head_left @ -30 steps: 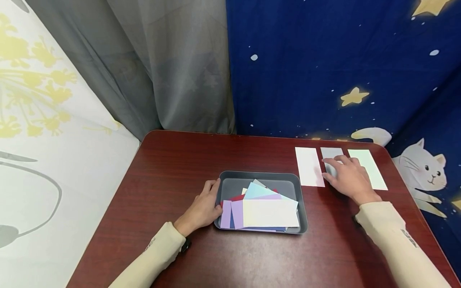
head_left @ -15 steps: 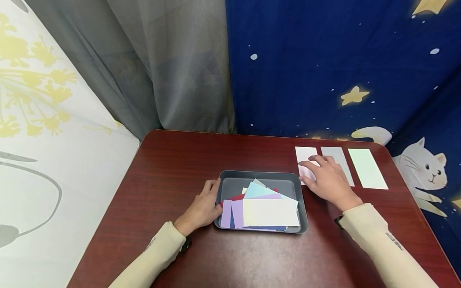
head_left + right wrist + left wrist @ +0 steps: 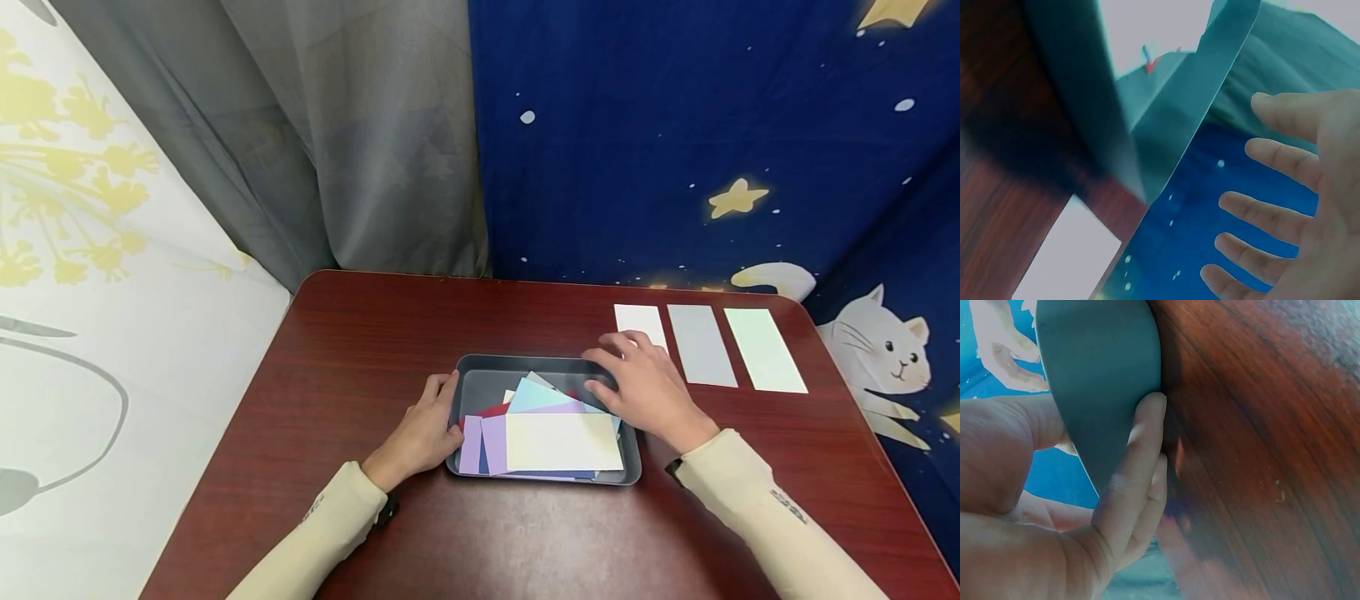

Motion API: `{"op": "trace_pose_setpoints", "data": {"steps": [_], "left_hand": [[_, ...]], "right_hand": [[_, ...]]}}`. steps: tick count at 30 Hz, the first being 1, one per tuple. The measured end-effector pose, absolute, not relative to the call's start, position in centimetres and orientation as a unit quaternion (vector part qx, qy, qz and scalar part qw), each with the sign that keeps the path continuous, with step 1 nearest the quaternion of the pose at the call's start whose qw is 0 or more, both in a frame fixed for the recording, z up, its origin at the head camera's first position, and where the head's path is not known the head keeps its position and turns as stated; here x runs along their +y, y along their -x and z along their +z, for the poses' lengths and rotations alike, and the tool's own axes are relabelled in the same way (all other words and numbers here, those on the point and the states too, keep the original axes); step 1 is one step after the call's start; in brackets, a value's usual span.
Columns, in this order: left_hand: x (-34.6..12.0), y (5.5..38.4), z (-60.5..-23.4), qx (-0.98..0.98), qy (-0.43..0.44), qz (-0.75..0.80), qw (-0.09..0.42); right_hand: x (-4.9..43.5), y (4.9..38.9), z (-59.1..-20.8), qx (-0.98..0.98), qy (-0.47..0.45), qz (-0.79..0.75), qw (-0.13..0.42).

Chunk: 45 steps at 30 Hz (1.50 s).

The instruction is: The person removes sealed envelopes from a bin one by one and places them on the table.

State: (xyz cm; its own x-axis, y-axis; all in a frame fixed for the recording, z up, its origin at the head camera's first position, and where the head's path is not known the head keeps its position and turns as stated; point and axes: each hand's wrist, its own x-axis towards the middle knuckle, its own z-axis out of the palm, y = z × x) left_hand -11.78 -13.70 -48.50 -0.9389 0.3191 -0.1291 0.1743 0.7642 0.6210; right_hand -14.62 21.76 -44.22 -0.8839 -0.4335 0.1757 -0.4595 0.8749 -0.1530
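Note:
A dark grey tray (image 3: 483, 388) lies on the table with several overlapping paper cards in it, a cream card (image 3: 562, 443) on top. Purple cards (image 3: 495, 447) and a light blue card (image 3: 534, 397) show beneath it. My left hand (image 3: 420, 435) grips the tray's left side, with the thumb at the rim and the fingers along the outer wall in the left wrist view. Over the tray's far right corner hovers my right hand (image 3: 651, 390), fingers spread and holding nothing; the right wrist view shows the fingers apart from the tray wall (image 3: 1175, 119).
Three cards lie in a row at the table's far right: a white card (image 3: 636, 317) partly behind my right hand, a grey card (image 3: 702, 346) and a pale green card (image 3: 766, 350). Curtains (image 3: 397, 142) hang behind the table's far edge.
My right hand has moved left from above the grey card, past the white card, to the tray's right side. The left hand and tray have stayed put.

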Motion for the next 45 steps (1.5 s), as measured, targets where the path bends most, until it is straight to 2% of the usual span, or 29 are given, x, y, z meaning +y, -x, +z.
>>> {"op": "trace_pose_setpoints", "data": {"steps": [14,32,45], "left_hand": [[-13.7,11.8,-48.6,0.932,-0.134,0.319,0.108],[-13.7,11.8,-48.6,0.932,-0.131,0.319,0.111],[-13.9,11.8,-48.7,0.930,-0.141,0.321,0.109]], "right_hand": [[17.8,13.6,-45.2,-0.948,-0.303,0.091,0.036],[15.6,11.8,-45.8,-0.931,-0.352,0.070,-0.072],[15.6,11.4,-46.1,-0.917,-0.389,0.036,-0.077]]}}
